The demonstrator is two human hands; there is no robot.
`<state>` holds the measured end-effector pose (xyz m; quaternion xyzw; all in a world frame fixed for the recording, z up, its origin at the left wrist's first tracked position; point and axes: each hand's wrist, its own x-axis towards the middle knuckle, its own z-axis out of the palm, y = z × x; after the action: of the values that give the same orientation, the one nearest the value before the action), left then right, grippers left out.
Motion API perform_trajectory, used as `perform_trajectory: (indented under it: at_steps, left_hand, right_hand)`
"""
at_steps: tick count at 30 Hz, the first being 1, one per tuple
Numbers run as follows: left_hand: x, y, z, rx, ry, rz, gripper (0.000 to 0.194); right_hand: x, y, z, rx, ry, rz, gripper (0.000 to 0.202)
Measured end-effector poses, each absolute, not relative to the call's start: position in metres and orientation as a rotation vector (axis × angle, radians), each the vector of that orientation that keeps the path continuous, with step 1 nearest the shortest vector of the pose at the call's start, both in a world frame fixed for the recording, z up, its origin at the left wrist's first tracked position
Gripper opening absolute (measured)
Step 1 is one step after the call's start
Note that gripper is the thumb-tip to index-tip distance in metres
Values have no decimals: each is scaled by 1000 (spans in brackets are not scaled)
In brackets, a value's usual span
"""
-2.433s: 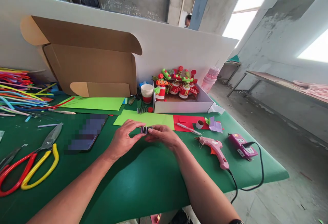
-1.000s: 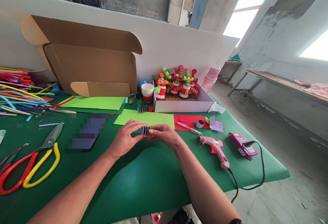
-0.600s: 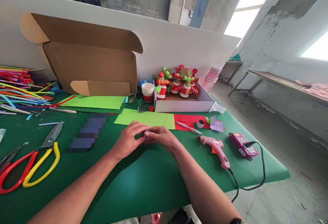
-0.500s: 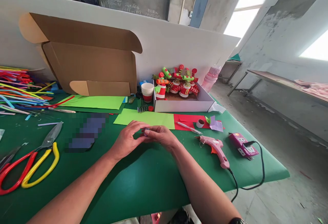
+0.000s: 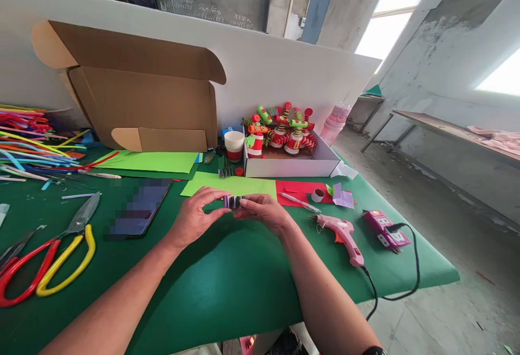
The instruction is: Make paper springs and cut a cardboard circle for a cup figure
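Between my two hands, above the green table, stretches a small purple-and-dark folded paper spring [image 5: 233,202]. My left hand [image 5: 199,211] pinches its left end between thumb and fingers. At the right end, the fingers of my right hand [image 5: 264,211] are closed on it. Just beyond lies a lime green paper sheet [image 5: 227,186], with a red paper sheet [image 5: 298,189] to its right. Another dark pleated paper strip [image 5: 226,172] and a small red disc [image 5: 239,172] rest behind the lime sheet.
A pink glue gun [image 5: 341,236] and purple power strip [image 5: 385,229] with cords lie right. Left are a phone [image 5: 142,208], scissors [image 5: 67,249] and pipe cleaners [image 5: 32,138]. A white box [image 5: 290,168] of paper figures, paper cups [image 5: 234,143] and a cardboard box [image 5: 150,103] stand behind.
My hands have moved slightly apart, the left one leftward. The paper spring, mostly hidden and compressed before, is now drawn out between them.
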<state>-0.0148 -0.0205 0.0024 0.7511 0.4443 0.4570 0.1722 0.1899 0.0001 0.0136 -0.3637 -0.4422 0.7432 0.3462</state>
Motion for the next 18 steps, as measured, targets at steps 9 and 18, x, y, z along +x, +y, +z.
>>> perform_trajectory:
  at_steps: [9,18]
  left_hand:
    - [-5,-25,-3,2246,1167,1199,24]
    - [-8,-25,1,2227,1140,1060,24]
  right_hand:
    - [177,-5,4,-958,-1188,2006,58]
    - [178,-6,5,-930,-1205,2056,54]
